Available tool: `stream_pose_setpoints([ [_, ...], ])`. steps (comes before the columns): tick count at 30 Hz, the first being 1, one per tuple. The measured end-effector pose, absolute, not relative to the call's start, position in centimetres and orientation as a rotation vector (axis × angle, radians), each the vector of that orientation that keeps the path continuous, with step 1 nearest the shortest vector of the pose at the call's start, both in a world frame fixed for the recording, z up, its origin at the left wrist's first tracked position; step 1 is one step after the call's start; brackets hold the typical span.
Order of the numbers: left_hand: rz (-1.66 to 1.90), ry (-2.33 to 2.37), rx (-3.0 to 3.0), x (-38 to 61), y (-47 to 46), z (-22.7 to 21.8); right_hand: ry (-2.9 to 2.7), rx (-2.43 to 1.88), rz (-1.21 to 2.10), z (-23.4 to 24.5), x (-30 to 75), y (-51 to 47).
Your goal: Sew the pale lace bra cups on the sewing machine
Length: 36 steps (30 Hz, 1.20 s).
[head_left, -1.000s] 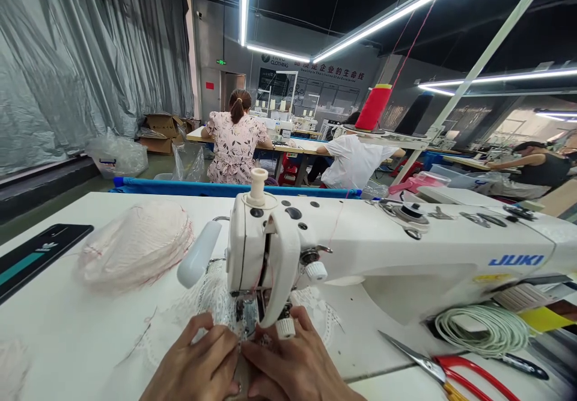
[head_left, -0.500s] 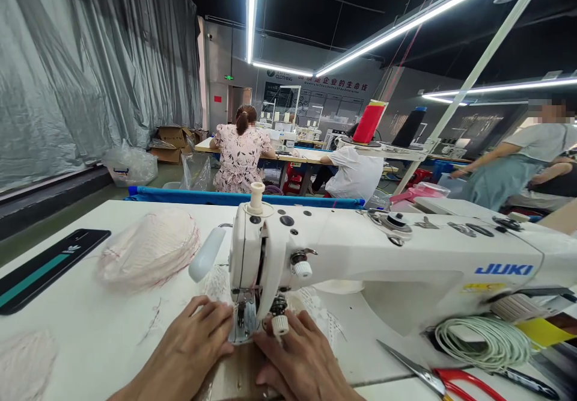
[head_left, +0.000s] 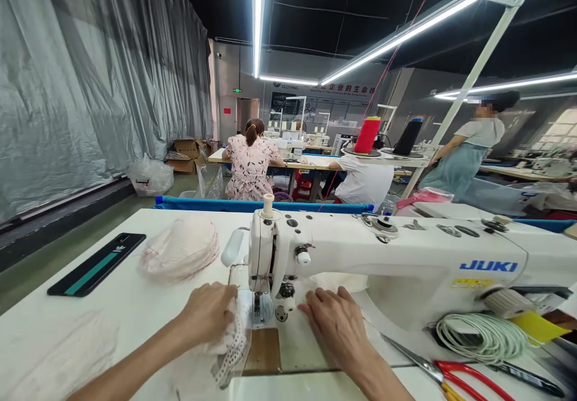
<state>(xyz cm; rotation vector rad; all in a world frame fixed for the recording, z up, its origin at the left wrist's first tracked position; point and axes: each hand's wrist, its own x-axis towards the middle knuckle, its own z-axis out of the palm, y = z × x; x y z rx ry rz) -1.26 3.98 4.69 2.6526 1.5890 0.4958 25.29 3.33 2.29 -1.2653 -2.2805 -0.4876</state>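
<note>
My left hand [head_left: 208,315] is closed on a white lace piece [head_left: 225,353], which hangs to the left of the needle of the white JUKI sewing machine [head_left: 383,257]. My right hand [head_left: 336,323] lies flat on the machine bed to the right of the presser foot [head_left: 258,305], fingers stretched out and holding nothing. A stack of pinkish-white lace cups [head_left: 180,254] rests on the white table [head_left: 135,305] beyond my left hand.
Red-handled scissors [head_left: 446,371] and a coil of pale cord [head_left: 480,336] lie at the right. A black phone [head_left: 97,264] lies at the left, more lace [head_left: 63,359] at the near left. Other people sit and stand at tables behind; red thread cone [head_left: 366,134] above.
Both hands have drawn back from the needle. The left hand has pulled the lace piece out to the left; the right hand has slid right and flattened. The view has pulled back.
</note>
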Motion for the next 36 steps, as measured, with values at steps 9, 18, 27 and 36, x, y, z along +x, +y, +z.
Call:
stream_pose_setpoints([
  [9, 0.579, 1.185, 1.366, -2.0, -6.6, 6.5, -2.125, -0.873, 1.242, 5.0, 19.2, -4.6],
  [18, 0.405, 1.301, 1.467, -3.2, -15.8, 7.2, -2.132, -0.907, 1.688, 5.6, 19.0, -12.4],
  [27, 0.379, 1.269, 1.283, -3.4, -21.4, 4.8, -2.202, -0.975, 1.077, 0.0, 17.8, -19.6],
  [36, 0.426, 1.148, 0.861, -3.1, -24.6, 1.6, -1.593, -0.805, 2.152, -1.1, 18.8, -21.1],
])
